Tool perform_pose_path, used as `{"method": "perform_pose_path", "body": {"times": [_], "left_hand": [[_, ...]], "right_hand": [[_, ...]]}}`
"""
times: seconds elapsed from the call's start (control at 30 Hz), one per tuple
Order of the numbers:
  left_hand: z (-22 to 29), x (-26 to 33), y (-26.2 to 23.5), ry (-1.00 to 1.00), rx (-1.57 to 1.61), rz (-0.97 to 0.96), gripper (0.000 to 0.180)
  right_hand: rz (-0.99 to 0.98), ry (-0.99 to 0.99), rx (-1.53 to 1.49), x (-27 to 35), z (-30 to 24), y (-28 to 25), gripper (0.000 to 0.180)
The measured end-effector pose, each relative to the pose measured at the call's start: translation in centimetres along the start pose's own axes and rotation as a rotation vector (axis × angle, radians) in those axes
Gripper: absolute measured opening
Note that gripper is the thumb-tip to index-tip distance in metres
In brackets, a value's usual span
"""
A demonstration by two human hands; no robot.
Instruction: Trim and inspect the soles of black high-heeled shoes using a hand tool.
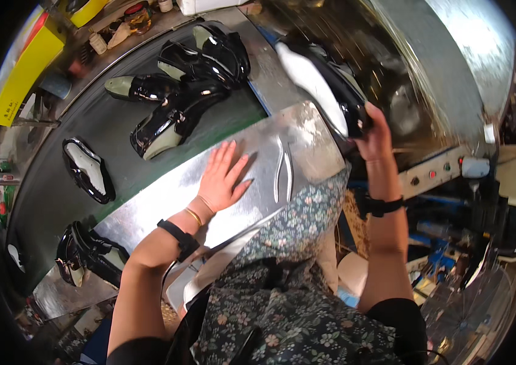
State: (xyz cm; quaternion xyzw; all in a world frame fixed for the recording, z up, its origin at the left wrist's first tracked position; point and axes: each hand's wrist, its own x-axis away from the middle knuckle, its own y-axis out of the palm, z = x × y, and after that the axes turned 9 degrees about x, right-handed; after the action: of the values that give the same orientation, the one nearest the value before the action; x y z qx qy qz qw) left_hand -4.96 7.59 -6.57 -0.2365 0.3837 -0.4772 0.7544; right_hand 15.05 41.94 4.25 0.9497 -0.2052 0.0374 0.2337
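Note:
My right hand [377, 135] grips the heel end of a glossy black shoe [348, 100], its white underside turned toward the left. The shoe is raised off the bench at the right. My left hand [222, 179] lies flat on the shiny metal plate [255, 210], fingers spread, holding nothing. Just right of it, metal pliers [284, 170] with slim curved handles rest on the plate. Beyond the left hand, several black shoes with greenish-grey soles lie heaped on the dark belt, among them a shoe [163, 131] closest to my fingers.
Left on the dark belt [124, 158] lies a shoe with a white bottom [89, 169]. More black shoes [90, 252] stand at the near left. Jars [138, 17] and yellow boxes [27, 67] line the far edge. A control panel [437, 173] with buttons is beyond my right forearm.

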Motion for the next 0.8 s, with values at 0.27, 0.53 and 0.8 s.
{"method": "perform_pose_path", "body": {"times": [0.27, 0.53, 0.8], "left_hand": [[20.7, -5.0, -7.5, 0.226, 0.304, 0.355, 0.067], [18.7, 2.0, -0.1, -0.054, 0.336, 0.080, 0.044], [19.2, 2.2, 0.5, -0.402, 0.603, -0.037, 0.062]], "right_hand": [[0.370, 0.063, 0.514, 13.7, -7.0, 18.9, 0.039], [0.530, -0.121, 0.989, 19.4, 10.4, 16.1, 0.053], [0.771, -0.283, 1.250, 22.1, 14.7, 16.9, 0.053]]}}
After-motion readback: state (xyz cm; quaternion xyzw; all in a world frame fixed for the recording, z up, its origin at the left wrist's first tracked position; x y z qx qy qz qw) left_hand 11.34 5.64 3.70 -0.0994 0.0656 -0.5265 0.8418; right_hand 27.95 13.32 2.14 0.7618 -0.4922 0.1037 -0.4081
